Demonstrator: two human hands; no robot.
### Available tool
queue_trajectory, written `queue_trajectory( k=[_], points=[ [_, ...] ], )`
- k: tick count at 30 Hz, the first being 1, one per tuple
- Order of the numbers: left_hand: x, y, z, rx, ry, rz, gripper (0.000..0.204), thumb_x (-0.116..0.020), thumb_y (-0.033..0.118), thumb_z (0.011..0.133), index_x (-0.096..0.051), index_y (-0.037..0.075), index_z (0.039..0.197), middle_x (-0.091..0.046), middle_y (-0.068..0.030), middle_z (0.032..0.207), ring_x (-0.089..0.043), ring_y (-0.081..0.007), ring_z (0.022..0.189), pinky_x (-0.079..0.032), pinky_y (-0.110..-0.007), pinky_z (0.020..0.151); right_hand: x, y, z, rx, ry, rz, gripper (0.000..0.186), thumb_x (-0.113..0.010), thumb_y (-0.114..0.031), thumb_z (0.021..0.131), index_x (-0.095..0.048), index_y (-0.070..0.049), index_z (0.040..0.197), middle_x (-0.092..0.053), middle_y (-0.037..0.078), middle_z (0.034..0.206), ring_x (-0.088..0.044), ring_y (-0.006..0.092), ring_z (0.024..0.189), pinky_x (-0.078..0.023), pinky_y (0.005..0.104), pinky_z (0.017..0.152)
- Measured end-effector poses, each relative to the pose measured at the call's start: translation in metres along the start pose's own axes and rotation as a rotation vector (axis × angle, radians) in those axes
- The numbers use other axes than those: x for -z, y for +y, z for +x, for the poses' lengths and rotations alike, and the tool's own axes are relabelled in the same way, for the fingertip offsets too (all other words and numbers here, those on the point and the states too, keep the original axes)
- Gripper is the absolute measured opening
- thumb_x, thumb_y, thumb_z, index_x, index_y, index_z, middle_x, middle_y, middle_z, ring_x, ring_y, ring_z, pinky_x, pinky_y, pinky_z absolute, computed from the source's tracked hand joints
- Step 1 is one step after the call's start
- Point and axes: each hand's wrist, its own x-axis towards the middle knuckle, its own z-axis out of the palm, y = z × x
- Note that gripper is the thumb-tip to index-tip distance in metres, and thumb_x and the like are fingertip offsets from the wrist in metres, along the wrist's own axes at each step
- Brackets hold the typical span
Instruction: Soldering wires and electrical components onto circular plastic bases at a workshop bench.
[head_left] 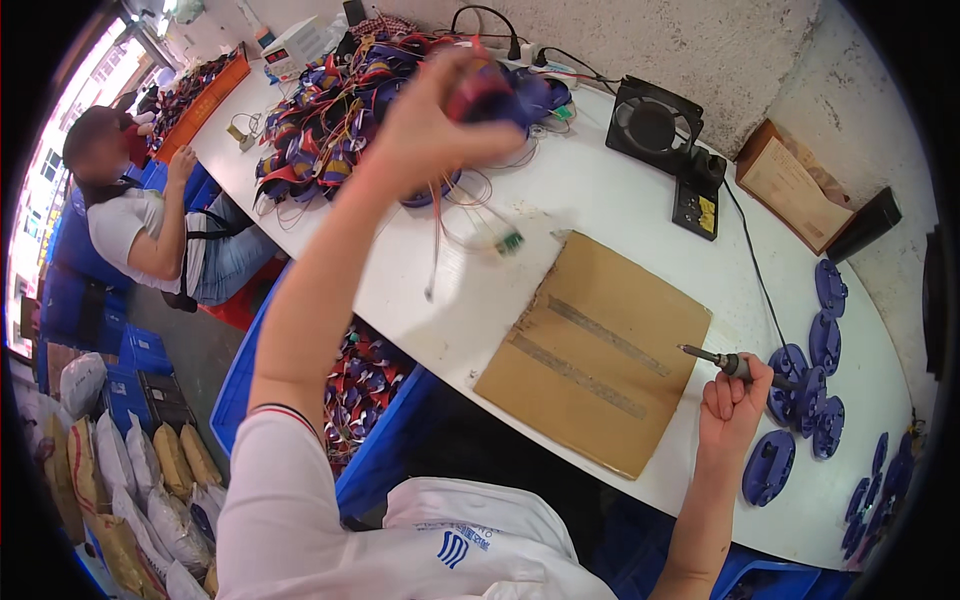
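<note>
head view: at twelve o'clock, the red-and-purple part (488,97) is in the left hand (428,128), fingers and thumb clamped around it; both are blurred. between three and four, the right hand (730,408) is wrapped round the soldering iron (735,366), which points to nine. on the white table (600,200), the cardboard sheet (600,350) lies toward four, the wired pile (335,115) at eleven, the black fan (650,128) between one and two.

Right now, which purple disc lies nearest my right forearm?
The lone purple disc, just below the nearer cluster of purple discs in view; a strip of white table sets it apart.
</note>
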Motion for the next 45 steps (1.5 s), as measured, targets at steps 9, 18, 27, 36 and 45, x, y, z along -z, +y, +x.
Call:
queue_trajectory(
  k=[9,18,27,36,45],
  points=[
    [0.066,-0.112,0.122,0.022,0.557,0.993,0.088,-0.075,0.059,0.061,-0.047,-0.004,0.115,-0.053,-0.0217,0.114,-0.055,-0.0341,0.101,-0.047,-0.040,0.081,0.005,0.005,0.006,-0.013,0.018,-0.030,0.011,-0.050,-0.016,0.088,-0.056,-0.007,0.086,-0.036,-0.006,0.047,-0.020,0.0026,0.031,-0.015,0.0180,0.031],
    [0.103,-0.167,0.178,0.369,-0.037,1.385,0.094,-0.042,0.074,0.075,-0.034,0.004,0.138,-0.048,-0.0171,0.130,-0.046,-0.0365,0.118,-0.031,-0.051,0.099,0.004,0.009,0.008,-0.036,0.080,-0.029,0.007,-0.051,-0.015,0.089,-0.055,-0.010,0.087,-0.037,-0.005,0.052,-0.018,0.0029,0.036,-0.015,0.0188,0.035],
    [-0.167,0.054,-0.080,-0.482,-0.562,-0.100,0.009,-0.068,0.003,0.068,-0.066,0.005,0.076,-0.060,-0.0028,0.076,-0.055,-0.0189,0.072,-0.045,-0.030,0.069,-0.022,-0.036,0.035,0.030,0.025,0.001,0.016,-0.052,-0.016,0.083,-0.054,-0.005,0.072,-0.032,-0.005,0.047,-0.022,0.0048,0.036,-0.018,0.0200,0.037],
    [-0.413,0.101,-0.115,-0.367,-0.429,-0.294,0.060,-0.076,0.043,0.055,-0.061,0.003,0.097,-0.049,-0.0169,0.102,-0.038,-0.0313,0.098,-0.030,-0.037,0.089,-0.037,-0.101,0.069,0.156,-0.103,-0.027,0.018,-0.052,-0.016,0.084,-0.055,-0.004,0.071,-0.033,-0.007,0.044,-0.021,0.0026,0.033,-0.016,0.0184,0.034],
    [-0.316,0.128,-0.076,-0.432,-0.793,0.198,0.058,-0.074,0.044,0.055,-0.063,0.003,0.095,-0.050,-0.0114,0.084,-0.042,-0.0267,0.084,-0.032,-0.035,0.083,0.024,-0.132,0.089,0.158,-0.254,0.154,0.020,-0.052,-0.015,0.085,-0.055,-0.003,0.069,-0.034,-0.007,0.043,-0.021,0.0022,0.031,-0.015,0.0177,0.032]
  ],
)
